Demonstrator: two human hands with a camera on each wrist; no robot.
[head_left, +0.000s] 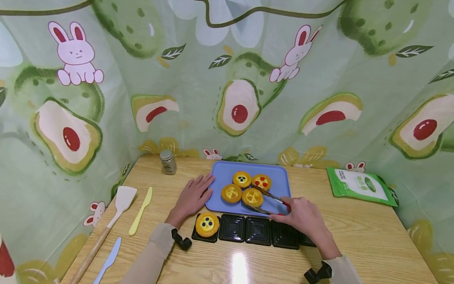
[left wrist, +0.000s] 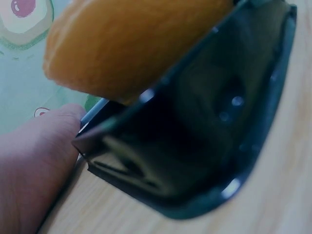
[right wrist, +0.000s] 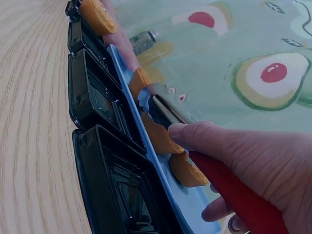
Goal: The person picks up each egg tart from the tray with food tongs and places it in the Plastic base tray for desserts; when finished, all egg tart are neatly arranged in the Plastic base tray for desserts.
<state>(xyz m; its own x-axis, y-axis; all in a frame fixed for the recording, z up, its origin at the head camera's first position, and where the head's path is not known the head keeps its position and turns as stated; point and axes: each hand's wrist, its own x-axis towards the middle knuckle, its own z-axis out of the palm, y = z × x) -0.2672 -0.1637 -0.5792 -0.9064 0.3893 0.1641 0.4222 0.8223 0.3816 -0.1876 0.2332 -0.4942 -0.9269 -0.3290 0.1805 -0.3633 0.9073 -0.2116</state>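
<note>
My right hand [head_left: 301, 217] holds a pair of red-handled tongs [right wrist: 234, 190]. Their dark tips are spread on both sides of the front right egg tart [head_left: 252, 197], which has pale wedge-shaped pieces on top. Around it on the blue tray [head_left: 221, 173] sit a similar tart [head_left: 231, 193], one with blue dots [head_left: 242, 179] and one with red pieces [head_left: 261, 182]. My left hand [head_left: 193, 197] rests at the tray's left edge, fingers extended. Another blue-dotted tart [head_left: 207, 225] sits in the leftmost black plastic holder [left wrist: 195, 131], just below my left wrist.
More black square holders [head_left: 232, 228] line the tray's front edge. On the left lie a spatula [head_left: 123, 199], a yellow knife [head_left: 141, 213] and a blue knife [head_left: 110, 258]. A glass shaker jar [head_left: 168, 162] stands behind; a green packet [head_left: 361, 186] lies at right.
</note>
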